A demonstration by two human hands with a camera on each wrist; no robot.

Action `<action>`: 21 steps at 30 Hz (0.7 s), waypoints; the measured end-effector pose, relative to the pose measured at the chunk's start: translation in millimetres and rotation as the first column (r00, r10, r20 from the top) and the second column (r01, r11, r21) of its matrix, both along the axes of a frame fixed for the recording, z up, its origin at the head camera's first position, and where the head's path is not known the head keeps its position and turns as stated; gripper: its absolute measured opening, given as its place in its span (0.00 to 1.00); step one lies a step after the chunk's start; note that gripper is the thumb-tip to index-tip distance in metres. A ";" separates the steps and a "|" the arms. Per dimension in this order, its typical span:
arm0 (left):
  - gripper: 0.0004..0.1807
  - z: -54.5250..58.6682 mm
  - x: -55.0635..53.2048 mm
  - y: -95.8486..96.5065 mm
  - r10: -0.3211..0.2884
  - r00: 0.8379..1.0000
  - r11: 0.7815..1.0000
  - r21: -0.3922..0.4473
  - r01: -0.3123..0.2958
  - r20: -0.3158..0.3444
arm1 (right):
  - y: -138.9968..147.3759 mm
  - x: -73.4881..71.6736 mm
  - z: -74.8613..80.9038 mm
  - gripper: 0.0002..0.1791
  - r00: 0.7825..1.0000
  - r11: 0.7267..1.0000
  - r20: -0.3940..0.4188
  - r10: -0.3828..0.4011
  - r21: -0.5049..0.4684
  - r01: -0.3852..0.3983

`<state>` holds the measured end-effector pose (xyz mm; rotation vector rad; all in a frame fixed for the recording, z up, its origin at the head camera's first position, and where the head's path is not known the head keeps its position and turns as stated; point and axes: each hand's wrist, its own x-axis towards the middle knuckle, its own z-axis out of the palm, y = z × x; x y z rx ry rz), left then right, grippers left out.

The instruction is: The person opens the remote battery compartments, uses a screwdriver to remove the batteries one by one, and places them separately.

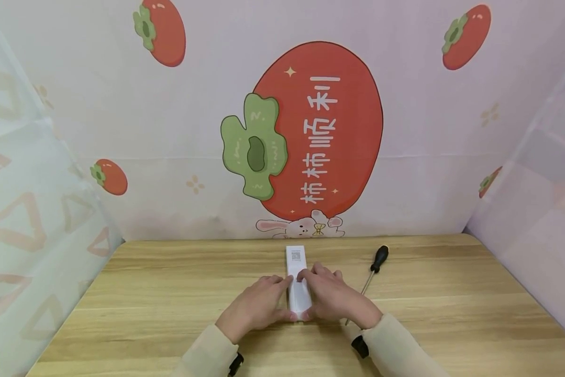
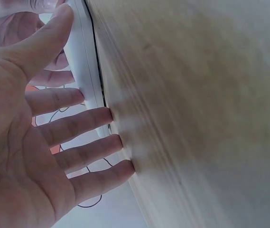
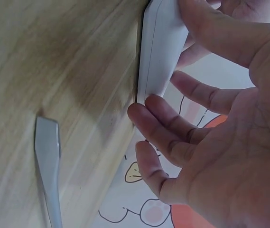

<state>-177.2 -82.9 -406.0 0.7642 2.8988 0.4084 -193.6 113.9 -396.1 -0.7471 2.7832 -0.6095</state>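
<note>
A long, narrow white plastic case (image 1: pixel 295 266) lies lengthwise on the table, a printed square code on its far end. My left hand (image 1: pixel 259 303) holds its left side, thumb at the near end and index fingertip at the upper edge. In the left wrist view the other fingers (image 2: pixel 92 154) reach down to the tabletop. From the right, my right hand (image 1: pixel 333 296) holds the case too, thumb near the left thumb, index finger bent over the top. A seam runs along the case's side (image 3: pixel 161 52) in the right wrist view.
To the right lies a screwdriver (image 1: pixel 380 257) with a black handle; its flat metal tip (image 3: pixel 48 137) points toward me, partly behind the right wrist. The wooden table (image 1: pixel 169 293) ends at a printed cloth backdrop (image 1: pixel 207 104), with cloth at both sides.
</note>
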 end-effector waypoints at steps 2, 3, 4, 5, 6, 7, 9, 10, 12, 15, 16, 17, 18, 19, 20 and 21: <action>0.46 -0.2 -0.1 -0.5 0.000 1.000 1.000 -0.001 0.000 -0.002 | -0.4 -0.5 0.0 0.36 1.000 1.000 0.003 -0.003 -0.004 0.003; 0.46 -0.1 0.0 -0.6 0.000 1.000 1.000 -0.001 0.000 -0.001 | -0.5 -0.7 0.1 0.36 1.000 1.000 0.001 -0.004 -0.006 0.004; 0.46 -0.2 0.1 -0.8 0.000 1.000 1.000 0.001 0.000 -0.001 | -0.7 -0.9 0.1 0.36 1.000 1.000 -0.001 -0.005 -0.009 0.005; 0.46 0.0 0.0 -1.0 0.000 1.000 1.000 0.001 0.000 -0.001 | -1.1 -1.0 0.3 0.36 1.000 1.000 -0.002 -0.007 -0.010 0.007; 0.46 0.0 0.0 -1.1 -0.001 1.000 1.000 0.003 0.001 0.000 | -1.3 -1.1 0.2 0.36 1.000 1.000 -0.004 -0.008 -0.011 0.008; 0.46 0.0 0.1 -1.2 -0.001 1.000 1.000 0.006 0.001 -0.001 | -1.6 -1.3 0.3 0.36 1.000 1.000 -0.006 -0.008 -0.012 0.008; 0.46 -0.2 -0.3 -1.1 -0.004 1.000 1.000 0.006 0.004 -0.002 | -2.2 -1.1 0.9 0.37 1.000 1.000 -0.008 -0.010 -0.012 0.010; 0.46 -0.3 -0.5 -0.9 -0.005 1.000 1.000 0.006 0.005 -0.003 | -2.4 -1.1 1.3 0.37 1.000 1.000 -0.009 -0.011 -0.012 0.011; 0.46 -0.6 -0.8 -0.4 -0.006 1.000 1.000 0.005 0.006 -0.002 | -3.0 -0.8 1.4 0.37 1.000 1.000 -0.012 -0.014 -0.008 0.014; 0.46 -0.6 -1.2 0.8 -0.005 1.000 1.000 0.000 0.005 0.002 | -3.7 -0.3 2.1 0.37 1.000 1.000 -0.014 -0.021 -0.002 0.021; 0.46 -0.4 -1.2 1.2 -0.004 1.000 1.000 -0.002 0.004 0.004 | -4.0 0.1 2.4 0.37 1.000 1.000 -0.015 -0.024 0.000 0.024; 0.46 -0.2 -1.2 1.5 -0.002 1.000 1.000 -0.004 0.003 0.007 | -4.3 0.3 2.3 0.37 1.000 1.000 -0.013 -0.027 0.001 0.027; 0.46 -0.1 -1.1 1.9 -0.002 1.000 1.000 -0.006 0.002 0.009 | -4.8 0.7 2.5 0.37 1.000 1.000 -0.011 -0.028 0.001 0.028; 0.46 0.0 -1.1 2.1 -0.001 1.000 1.000 -0.008 0.001 0.012 | -5.2 1.0 2.8 0.37 1.000 1.000 -0.009 -0.029 0.001 0.029; 0.46 0.1 -1.0 2.3 -0.001 1.000 1.000 -0.010 0.001 0.015 | -5.7 1.4 3.1 0.37 1.000 1.000 -0.007 -0.030 0.001 0.030; 0.46 0.3 -0.9 2.5 -0.002 1.000 1.000 -0.010 0.002 0.014 | -6.0 1.7 3.2 0.38 1.000 1.000 -0.005 -0.031 -0.001 0.031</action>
